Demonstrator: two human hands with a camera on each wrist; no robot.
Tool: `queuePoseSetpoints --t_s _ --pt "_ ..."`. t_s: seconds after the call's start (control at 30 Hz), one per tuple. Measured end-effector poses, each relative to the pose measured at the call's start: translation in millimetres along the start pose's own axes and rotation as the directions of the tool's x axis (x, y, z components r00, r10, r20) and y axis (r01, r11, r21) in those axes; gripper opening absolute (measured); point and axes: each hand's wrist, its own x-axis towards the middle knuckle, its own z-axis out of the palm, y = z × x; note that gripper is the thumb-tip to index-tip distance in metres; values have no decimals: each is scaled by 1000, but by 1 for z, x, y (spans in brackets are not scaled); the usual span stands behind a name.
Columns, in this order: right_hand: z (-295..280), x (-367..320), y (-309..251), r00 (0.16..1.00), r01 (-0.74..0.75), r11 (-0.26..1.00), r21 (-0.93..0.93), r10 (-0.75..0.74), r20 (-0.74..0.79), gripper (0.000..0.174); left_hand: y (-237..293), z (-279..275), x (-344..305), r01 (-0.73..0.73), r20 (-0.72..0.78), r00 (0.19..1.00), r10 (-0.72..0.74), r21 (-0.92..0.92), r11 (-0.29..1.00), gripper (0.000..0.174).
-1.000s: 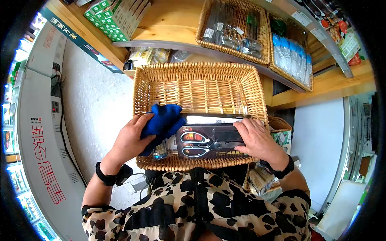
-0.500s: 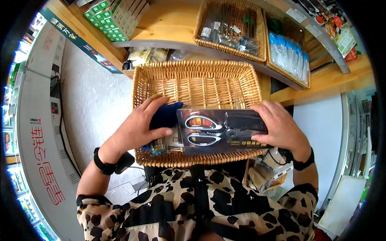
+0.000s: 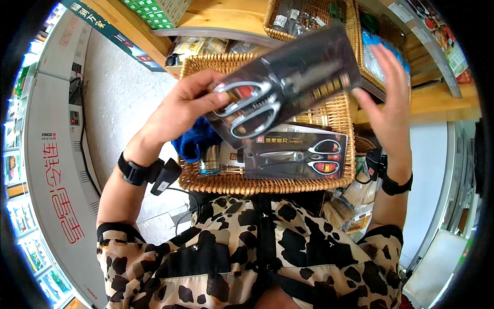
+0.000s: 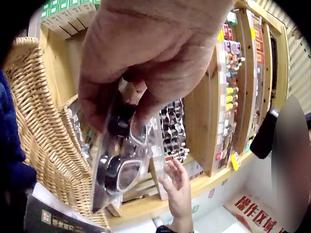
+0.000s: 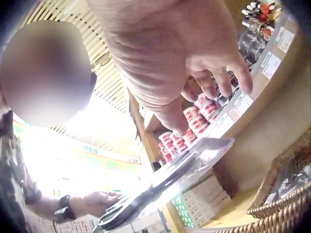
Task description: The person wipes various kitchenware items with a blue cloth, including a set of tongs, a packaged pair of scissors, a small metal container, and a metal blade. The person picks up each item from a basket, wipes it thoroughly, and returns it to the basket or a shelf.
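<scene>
The left hand (image 3: 177,110) pinches one end of a packaged pair of scissors (image 3: 288,82), lifted and tilted above the wicker basket (image 3: 267,188). In the left wrist view, its thumb and fingers close on the clear pack (image 4: 119,165) near the scissor handles. The right hand (image 3: 388,110) is raised just off the pack's other end, fingers spread and holding nothing; the right wrist view also shows this hand (image 5: 180,63) apart from the pack. A second scissors pack (image 3: 296,154) lies in the basket, beside a blue cloth (image 3: 195,140) and a small clear packet (image 3: 210,158).
Beyond the basket are wooden shelves (image 3: 221,18) with green and white boxes (image 3: 154,11) and wicker trays of packaged goods. A white freezer cabinet (image 3: 49,154) stands at the left. Another basket with packets (image 3: 355,206) sits low at the right.
The scissors pack has risen from the basket and tilted in the left hand, uncovering a second pack beneath. The left hand has left the blue cloth; the right hand has let go of the pack.
</scene>
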Motion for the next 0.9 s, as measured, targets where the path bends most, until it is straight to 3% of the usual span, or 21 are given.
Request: queuePoseSetpoints --t_s 0.07,0.13,0.23,0.3,0.37,0.43,0.5,0.57,0.63,0.7,0.9 --pt "0 -7 8 974 -220 894 390 225 32 60 1 -8 -7 -10 -120 993 -6 -131 991 28" --pt "1 -12 4 916 -371 662 651 376 140 54 4 -14 -13 -28 -209 977 -34 -287 958 27" --pt "4 -11 -4 885 -450 369 813 305 352 50 8 -14 -19 -72 -237 971 -35 -428 901 24" --pt "13 -8 -17 877 -475 261 840 218 428 48 11 -6 -20 -77 -263 962 -69 -508 858 25" --pt "26 -8 -31 820 -571 255 780 147 552 47 9 4 -21 -76 -254 964 -75 -537 840 25" --pt "46 -13 -46 778 -628 106 771 81 623 49 1 14 -20 -96 -229 973 -31 -520 849 24" --pt "58 -11 -64 809 -587 -100 803 -47 586 49 8 31 -21 -35 -215 973 -87 -506 862 25" --pt "61 -11 -80 787 -584 -242 775 62 613 44 5 42 -23 2 -199 974 -106 -464 886 27" --pt "72 -14 -82 794 -576 -176 798 114 598 37 -2 43 -24 59 -144 977 -156 -521 852 27" --pt "72 -14 -84 720 -640 -310 703 79 690 37 -7 43 -26 87 -139 970 -199 -566 819 27" --pt "87 -14 -86 664 -694 -373 616 -2 748 37 -8 45 -31 164 -89 950 -299 -675 720 32"
